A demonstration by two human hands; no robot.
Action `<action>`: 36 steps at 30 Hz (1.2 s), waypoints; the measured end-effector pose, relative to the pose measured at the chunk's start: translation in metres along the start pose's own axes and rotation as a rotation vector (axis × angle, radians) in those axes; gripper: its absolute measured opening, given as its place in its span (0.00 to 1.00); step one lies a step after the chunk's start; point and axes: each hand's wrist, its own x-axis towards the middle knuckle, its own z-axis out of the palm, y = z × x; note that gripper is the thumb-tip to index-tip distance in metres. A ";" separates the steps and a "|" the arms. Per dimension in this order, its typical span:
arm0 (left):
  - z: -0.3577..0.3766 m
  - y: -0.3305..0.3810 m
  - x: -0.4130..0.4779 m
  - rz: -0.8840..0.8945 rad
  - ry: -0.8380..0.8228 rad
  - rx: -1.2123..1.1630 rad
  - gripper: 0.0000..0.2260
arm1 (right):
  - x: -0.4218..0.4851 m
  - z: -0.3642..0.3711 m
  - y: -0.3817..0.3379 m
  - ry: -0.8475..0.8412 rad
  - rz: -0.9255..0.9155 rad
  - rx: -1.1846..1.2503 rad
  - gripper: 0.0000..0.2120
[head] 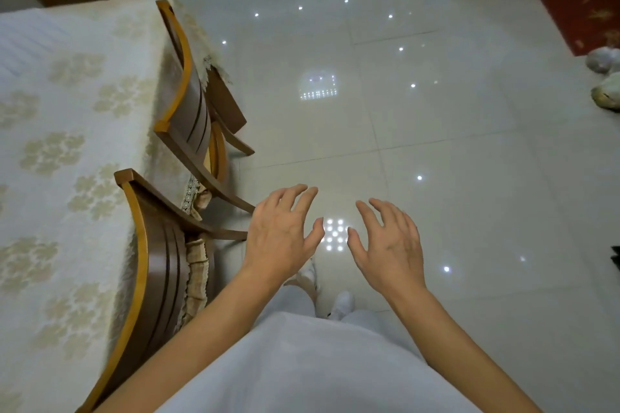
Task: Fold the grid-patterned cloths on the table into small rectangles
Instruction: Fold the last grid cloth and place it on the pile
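No grid-patterned cloth is in view. My left hand (281, 234) and my right hand (389, 241) are held out in front of me above the glossy tiled floor, palms down, fingers spread and loosely bent, holding nothing. The table (67, 131) lies to my left under a cream tablecloth with a flower pattern. My left hand hovers just right of the nearer chair, apart from it.
Two wooden chairs (157, 265) (188, 97) are pushed in along the table's right side. White tiled floor (436, 144) stretches ahead and to the right. A red mat (580, 3) and pale bags (604, 77) lie at the far right. My white shoes (342, 303) show below.
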 end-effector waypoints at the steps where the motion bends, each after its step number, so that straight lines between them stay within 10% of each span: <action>1: 0.001 0.000 0.007 -0.027 0.003 -0.020 0.24 | 0.010 0.000 0.000 0.003 -0.009 0.001 0.23; 36: -0.014 -0.230 0.487 -0.215 0.091 -0.076 0.22 | 0.577 0.071 -0.125 -0.136 -0.329 -0.124 0.25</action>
